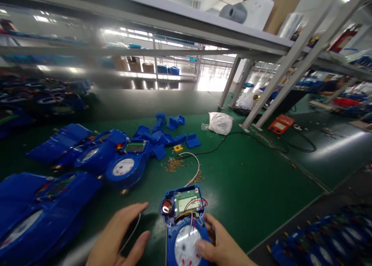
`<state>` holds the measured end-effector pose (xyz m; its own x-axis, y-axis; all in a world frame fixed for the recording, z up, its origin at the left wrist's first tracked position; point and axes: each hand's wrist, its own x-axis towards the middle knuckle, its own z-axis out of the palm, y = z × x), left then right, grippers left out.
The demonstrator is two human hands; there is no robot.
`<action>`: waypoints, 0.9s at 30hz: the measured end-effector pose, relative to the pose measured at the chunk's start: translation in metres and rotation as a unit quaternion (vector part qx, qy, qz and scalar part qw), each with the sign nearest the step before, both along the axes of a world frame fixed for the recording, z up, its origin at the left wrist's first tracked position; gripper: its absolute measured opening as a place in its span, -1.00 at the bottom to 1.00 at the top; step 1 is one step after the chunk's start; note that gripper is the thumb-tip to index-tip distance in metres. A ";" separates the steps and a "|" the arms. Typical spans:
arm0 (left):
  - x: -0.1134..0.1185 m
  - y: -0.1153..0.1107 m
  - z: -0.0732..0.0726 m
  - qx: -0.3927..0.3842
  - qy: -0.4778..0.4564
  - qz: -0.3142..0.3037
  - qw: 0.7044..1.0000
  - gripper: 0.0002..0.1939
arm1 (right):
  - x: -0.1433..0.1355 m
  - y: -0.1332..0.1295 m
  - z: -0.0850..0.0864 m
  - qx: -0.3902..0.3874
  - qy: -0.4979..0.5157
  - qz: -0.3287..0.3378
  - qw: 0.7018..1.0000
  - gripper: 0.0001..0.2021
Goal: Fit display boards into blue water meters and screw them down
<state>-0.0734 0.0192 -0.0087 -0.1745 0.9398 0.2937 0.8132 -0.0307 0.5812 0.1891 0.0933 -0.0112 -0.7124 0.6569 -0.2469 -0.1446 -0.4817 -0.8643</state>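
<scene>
Blue meter is showing bottom centre, right hand grasping its right side, thumb resting on dial; left hand is hovering left of it, fingers spread; small brass-coloured pieces are lying beyond on green tabletop.

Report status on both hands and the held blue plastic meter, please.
Right hand gripping meter, wires exposed. Left hand open, alongside. Small brass-coloured pieces scattered beyond.
</scene>
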 end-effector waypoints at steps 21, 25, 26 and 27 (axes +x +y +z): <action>0.042 0.064 0.030 -0.033 -0.151 -0.161 0.975 -0.45 | -0.001 0.072 0.059 0.569 -0.188 -0.022 0.801 -0.36; 0.031 0.063 0.034 -0.129 -0.298 -0.207 0.923 -0.13 | 0.002 0.075 0.078 0.651 -0.167 -0.029 0.740 -0.39; 0.028 0.063 0.035 -0.143 -0.331 -0.217 0.907 -0.06 | 0.002 0.076 0.082 0.680 -0.165 -0.041 0.713 -0.42; 0.025 0.064 0.036 -0.149 -0.354 -0.220 0.897 -0.05 | 0.003 0.077 0.086 0.710 -0.164 -0.059 0.682 -0.46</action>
<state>-0.0484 0.0830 0.0273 0.1884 0.9819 -0.0194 0.1851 -0.0161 0.9826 0.1917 0.1701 0.0751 -0.6937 0.4473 0.5645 0.2028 0.8734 -0.4428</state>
